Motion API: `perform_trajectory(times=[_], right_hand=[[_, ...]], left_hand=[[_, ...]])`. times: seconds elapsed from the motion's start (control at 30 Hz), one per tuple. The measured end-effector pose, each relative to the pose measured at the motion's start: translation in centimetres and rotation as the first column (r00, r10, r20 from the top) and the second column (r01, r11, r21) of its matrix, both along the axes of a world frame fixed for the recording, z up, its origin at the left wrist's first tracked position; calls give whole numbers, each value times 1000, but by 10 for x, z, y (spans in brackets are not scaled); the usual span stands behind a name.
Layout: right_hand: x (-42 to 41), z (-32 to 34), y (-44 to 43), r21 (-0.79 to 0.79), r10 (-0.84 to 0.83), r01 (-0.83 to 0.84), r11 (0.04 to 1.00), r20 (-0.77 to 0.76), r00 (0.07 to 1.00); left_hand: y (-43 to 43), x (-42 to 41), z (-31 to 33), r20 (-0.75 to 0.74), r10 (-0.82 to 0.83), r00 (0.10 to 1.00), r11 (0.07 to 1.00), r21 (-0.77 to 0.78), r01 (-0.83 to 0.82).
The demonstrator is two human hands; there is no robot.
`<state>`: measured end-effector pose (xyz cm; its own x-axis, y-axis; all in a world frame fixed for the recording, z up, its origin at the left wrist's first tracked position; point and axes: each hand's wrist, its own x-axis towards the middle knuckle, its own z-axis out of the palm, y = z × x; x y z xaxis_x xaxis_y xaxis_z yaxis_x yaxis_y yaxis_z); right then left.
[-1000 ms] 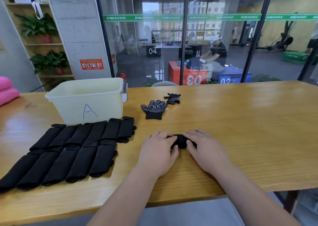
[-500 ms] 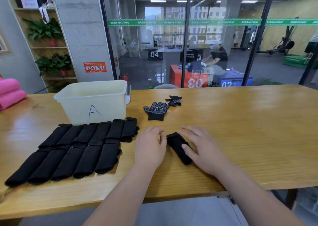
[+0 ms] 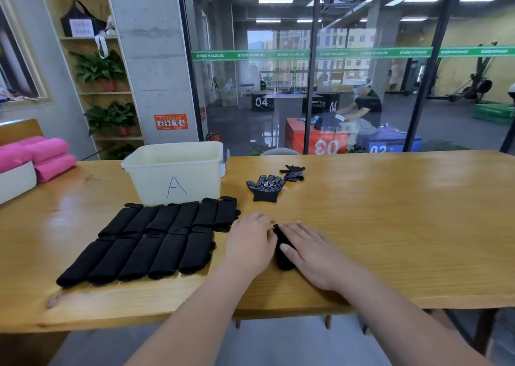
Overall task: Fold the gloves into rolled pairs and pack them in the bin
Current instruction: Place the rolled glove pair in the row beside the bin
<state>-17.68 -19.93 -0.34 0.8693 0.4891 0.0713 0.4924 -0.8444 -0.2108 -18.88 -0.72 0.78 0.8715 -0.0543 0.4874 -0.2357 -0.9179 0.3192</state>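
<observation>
Head view: I see the left hand (image 3: 250,244) lying loose on the table (image 3: 390,226), fingers relaxed, its edge against a black glove roll (image 3: 283,259). The right hand (image 3: 316,255) is spread flat, straight fingers over the roll's right side, thumb on top of it. The roll sits between the two hands, near the front edge. To the left are two rows of finished rolls (image 3: 156,240), touching side by side, just in front of the bin (image 3: 178,176) marked A. Behind the hands lie one flat glove (image 3: 266,188) and one crumpled glove (image 3: 292,172). Pink rolls (image 3: 47,156) sit far left.
</observation>
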Motion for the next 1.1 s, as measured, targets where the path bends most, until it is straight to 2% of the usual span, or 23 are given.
perform_trajectory(times=[0.13, 0.43, 0.57, 0.73, 0.87, 1.03, 1.1], right_hand=[[-5, 4, 26, 4, 18, -18, 1000, -4, 1000], [-24, 8, 98, 3, 14, -14, 1000, -4, 1000], [-29, 7, 130, 0, 13, -13, 1000, -14, 1000], [-26, 7, 154, -5, -26, 26, 1000, 7, 1000], [-14, 16, 155, 100, -6, 2, 995, 41, 999], [2, 12, 161, -9, 62, -62, 998, -21, 998], [4, 9, 164, 2, 68, -68, 998, -67, 995]], left_hand=[[32, -9, 2, 3, 2, 1000, 996, 88, -3], [101, -33, 6, -2, 105, 994, 989, 100, -104], [127, -39, 5, -106, 173, 979, 978, 139, -158], [144, -43, -1, -268, 181, 946, 975, 174, -137], [148, -39, 4, -258, 167, 952, 982, 134, -136], [155, -32, 5, -349, 173, 921, 973, 207, -104], [158, -31, 0, -383, 174, 907, 968, 234, -87]])
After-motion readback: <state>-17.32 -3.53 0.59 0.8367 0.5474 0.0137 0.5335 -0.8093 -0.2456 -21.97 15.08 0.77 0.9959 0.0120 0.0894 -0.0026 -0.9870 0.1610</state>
